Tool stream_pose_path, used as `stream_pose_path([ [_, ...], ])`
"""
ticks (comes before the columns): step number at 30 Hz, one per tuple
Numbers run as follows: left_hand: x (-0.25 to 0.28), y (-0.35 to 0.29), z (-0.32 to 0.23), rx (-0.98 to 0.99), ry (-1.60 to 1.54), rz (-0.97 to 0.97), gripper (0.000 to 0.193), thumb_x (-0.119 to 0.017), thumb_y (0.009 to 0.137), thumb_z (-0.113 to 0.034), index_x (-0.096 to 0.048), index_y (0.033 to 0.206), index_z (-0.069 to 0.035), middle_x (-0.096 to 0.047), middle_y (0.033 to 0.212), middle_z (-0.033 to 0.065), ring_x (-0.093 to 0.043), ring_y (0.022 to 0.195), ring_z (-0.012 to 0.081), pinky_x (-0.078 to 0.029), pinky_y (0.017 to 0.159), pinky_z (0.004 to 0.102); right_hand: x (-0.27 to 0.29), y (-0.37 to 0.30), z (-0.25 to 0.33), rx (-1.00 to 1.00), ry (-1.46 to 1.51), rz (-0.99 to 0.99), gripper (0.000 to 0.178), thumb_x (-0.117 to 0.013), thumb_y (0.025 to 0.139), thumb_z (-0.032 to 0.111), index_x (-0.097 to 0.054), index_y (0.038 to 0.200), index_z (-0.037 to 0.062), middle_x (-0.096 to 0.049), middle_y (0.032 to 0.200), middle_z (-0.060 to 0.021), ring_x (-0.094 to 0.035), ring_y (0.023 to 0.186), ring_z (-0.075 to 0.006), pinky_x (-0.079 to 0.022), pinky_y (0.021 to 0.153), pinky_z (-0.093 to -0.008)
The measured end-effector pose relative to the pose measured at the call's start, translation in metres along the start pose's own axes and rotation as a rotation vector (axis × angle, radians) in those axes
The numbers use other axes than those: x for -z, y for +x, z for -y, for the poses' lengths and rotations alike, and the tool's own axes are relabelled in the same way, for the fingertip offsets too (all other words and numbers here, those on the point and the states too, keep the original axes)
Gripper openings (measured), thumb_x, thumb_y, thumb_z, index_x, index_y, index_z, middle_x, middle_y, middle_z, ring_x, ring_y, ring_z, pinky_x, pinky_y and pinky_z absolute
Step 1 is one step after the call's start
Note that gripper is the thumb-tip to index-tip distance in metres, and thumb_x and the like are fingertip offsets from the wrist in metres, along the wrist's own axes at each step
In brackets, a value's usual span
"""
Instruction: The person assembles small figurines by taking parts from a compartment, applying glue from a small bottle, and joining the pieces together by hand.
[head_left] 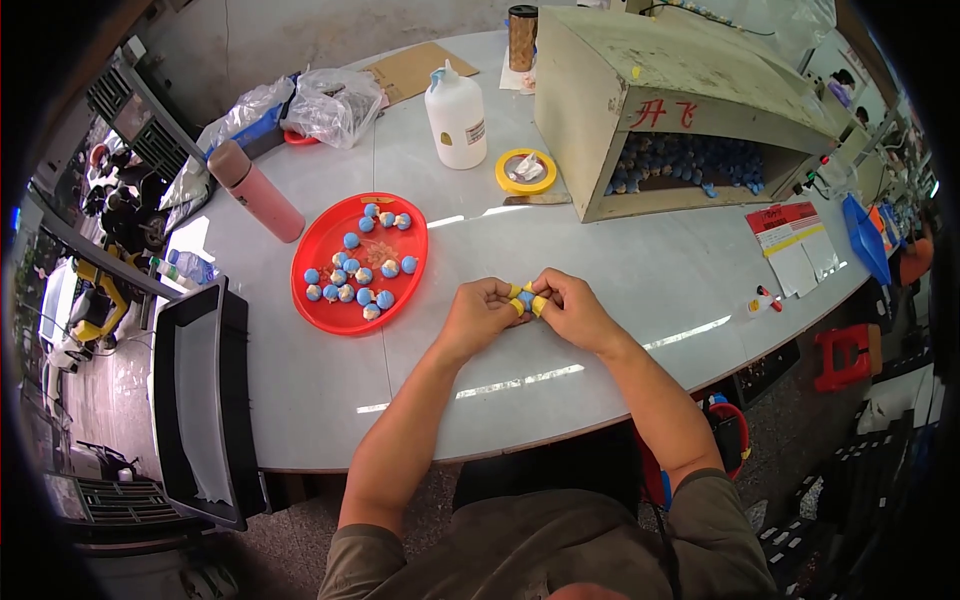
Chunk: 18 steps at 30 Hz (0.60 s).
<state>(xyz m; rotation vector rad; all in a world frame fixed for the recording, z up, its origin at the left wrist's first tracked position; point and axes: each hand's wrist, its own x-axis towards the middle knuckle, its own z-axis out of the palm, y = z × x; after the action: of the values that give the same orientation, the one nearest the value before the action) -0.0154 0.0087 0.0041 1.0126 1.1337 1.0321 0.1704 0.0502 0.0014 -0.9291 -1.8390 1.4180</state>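
At far L, 1 blk tray (238, 385) is lined w/ a pale sheet (203, 400). Next, 1 pink bottle (258, 192) is stood on the table (490, 425), just beside 1 red plate (326, 238), on which approx. 18 blue-and-white balls (351, 266) are scattered. 1 white bottle (456, 120) is set farther back, contents unclear. Ctr. front, 1 blue ball (528, 297) is pinched by the L hand (482, 312), fingers bent & nearly closed on it, & likewise by the R hand (576, 312). 1 yellow tape roll (537, 184) is placed behind them. At R, 1 beige box (690, 60) is part-filled w/ blue pieces (685, 165), too many to count.
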Motion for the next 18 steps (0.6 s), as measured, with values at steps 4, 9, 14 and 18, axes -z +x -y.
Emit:
stream_pose_path([
  [4,0.0004,0.001,0.0043,-0.004,0.001,-0.007,0.017,-0.061,0.091,0.002,-0.057,0.103,0.014,-0.065,0.101,0.0169,-0.069,0.091,0.021,-0.059,0.081,0.0273,-0.0011,-0.002,0.0046,0.007,-0.015,-0.002,0.014,-0.051,0.086,-0.009,-0.057,0.097,-0.0027,-0.06,0.084,-0.0026,-0.054,0.07,-0.0041,-0.044,0.062,-0.02],
  [9,-0.0018,0.0006,0.002,-0.015,0.012,-0.004,0.017,-0.061,0.09,0.002,-0.057,0.102,0.013,-0.065,0.1,0.0163,-0.069,0.091,0.0203,-0.059,0.082,0.0278,-0.0013,-0.0023,0.005,0.02,-0.016,-0.01,0.015,-0.051,0.085,-0.01,-0.056,0.098,-0.0032,-0.06,0.084,-0.0035,-0.054,0.07,-0.0045,-0.045,0.063,-0.0201],
  [14,-0.0011,0.0007,0.005,-0.03,0.024,-0.021,0.016,-0.06,0.09,0.003,-0.057,0.102,0.013,-0.065,0.1,0.0157,-0.068,0.091,0.0195,-0.059,0.082,0.0279,-0.002,-0.001,0.0023,0.03,-0.015,-0.012,0.016,-0.051,0.085,-0.01,-0.056,0.099,-0.0034,-0.061,0.085,-0.0043,-0.055,0.071,-0.0053,-0.045,0.064,-0.0204],
  [18,-0.0007,0.0023,0.0074,-0.052,0.049,-0.024,0.016,-0.06,0.09,0.003,-0.057,0.102,0.013,-0.065,0.1,0.0156,-0.068,0.091,0.0192,-0.059,0.081,0.028,-0.0015,-0.001,0.0016,0.026,-0.03,-0.007,0.016,-0.051,0.086,-0.01,-0.056,0.099,-0.0036,-0.062,0.085,-0.0048,-0.057,0.072,-0.006,-0.046,0.065,-0.0208],
])
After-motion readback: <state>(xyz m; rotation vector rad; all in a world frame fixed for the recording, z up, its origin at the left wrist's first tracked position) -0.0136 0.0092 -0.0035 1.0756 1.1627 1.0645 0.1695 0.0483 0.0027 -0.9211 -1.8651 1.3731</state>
